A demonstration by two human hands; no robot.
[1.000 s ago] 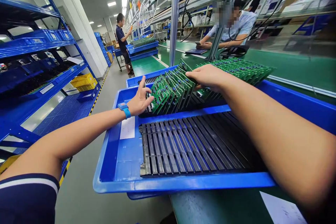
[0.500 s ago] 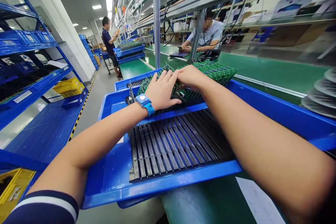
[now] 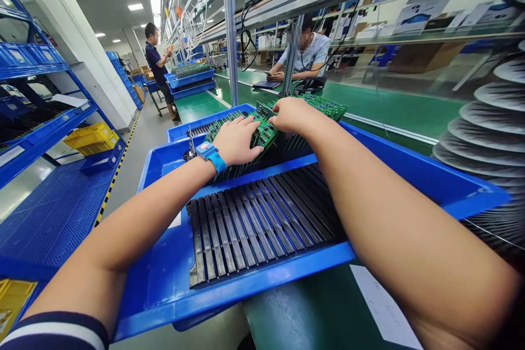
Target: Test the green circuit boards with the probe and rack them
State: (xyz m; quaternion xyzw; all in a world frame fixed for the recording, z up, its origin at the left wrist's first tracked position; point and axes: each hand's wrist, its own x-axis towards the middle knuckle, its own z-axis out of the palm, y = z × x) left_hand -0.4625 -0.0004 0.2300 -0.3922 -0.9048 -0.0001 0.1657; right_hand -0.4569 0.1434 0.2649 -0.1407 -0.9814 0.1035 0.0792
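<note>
At the far end of the blue tray (image 3: pixel 164 279), green circuit boards (image 3: pixel 262 132) stand on edge in the black slotted rack (image 3: pixel 254 224). Left hand (image 3: pixel 237 141) lies flat on them, fingers spread. Right hand (image 3: pixel 293 115) presses the board tops, fingers curled over; grip unclear.

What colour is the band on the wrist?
Bright blue; the wristband on the left hand shows in the head view.
</note>
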